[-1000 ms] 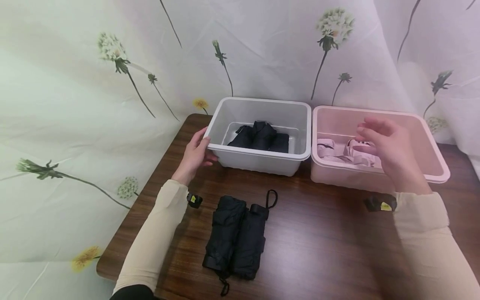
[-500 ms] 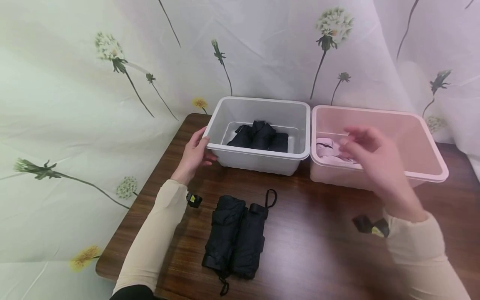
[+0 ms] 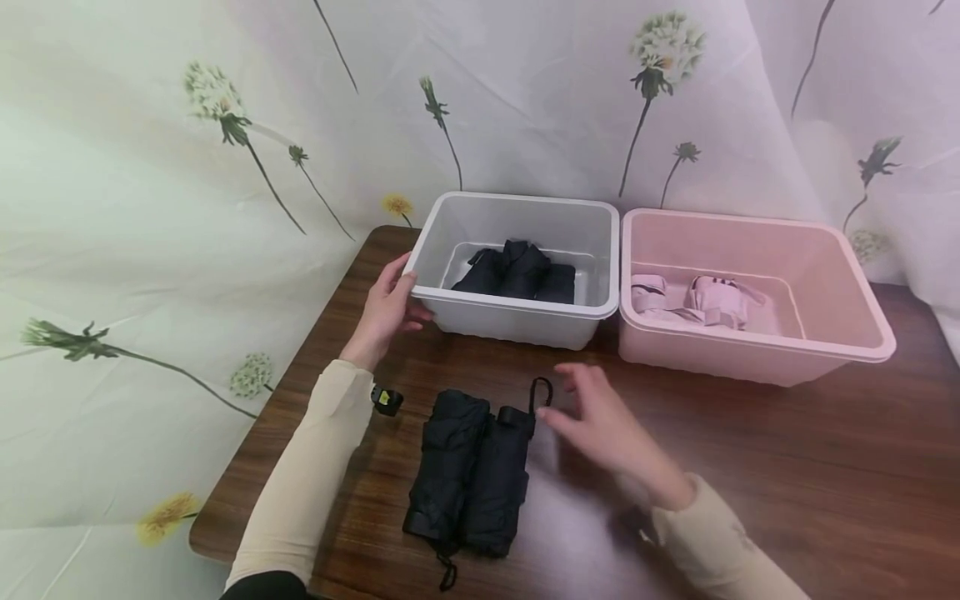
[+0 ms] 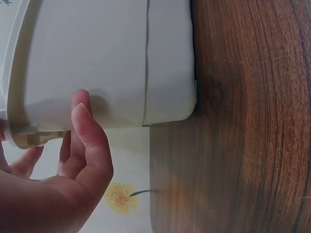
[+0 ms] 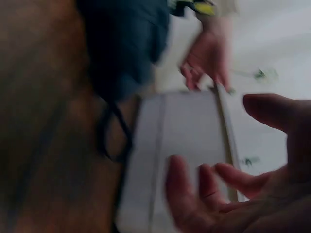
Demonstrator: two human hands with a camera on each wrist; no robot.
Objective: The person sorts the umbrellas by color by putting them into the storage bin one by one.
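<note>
My left hand (image 3: 384, 312) holds the front left corner of the light grey plastic bin (image 3: 517, 322), thumb over the rim and fingers under it. In the left wrist view, bent fingers (image 4: 95, 141) lie against the bin's side. Folded black umbrellas (image 3: 525, 271) lie inside. Two more, a left black umbrella (image 3: 446, 454) and a right black umbrella (image 3: 497, 483), lie side by side on the table. Just right of the right one's strap loop (image 3: 534, 396) is my right hand (image 3: 607, 421), fingers spread and holding nothing. The right wrist view is blurred.
A pink bin (image 3: 720, 354) stands close beside the grey one, with pale pink folded umbrellas (image 3: 716, 300) at its left. Both bins stand on a dark wooden table (image 3: 750, 450), near a flower-printed cloth backdrop (image 3: 540, 117).
My right hand has come out from over the pink bin, moving left and toward me to the black umbrellas on the table. My left hand stays on the grey bin.
</note>
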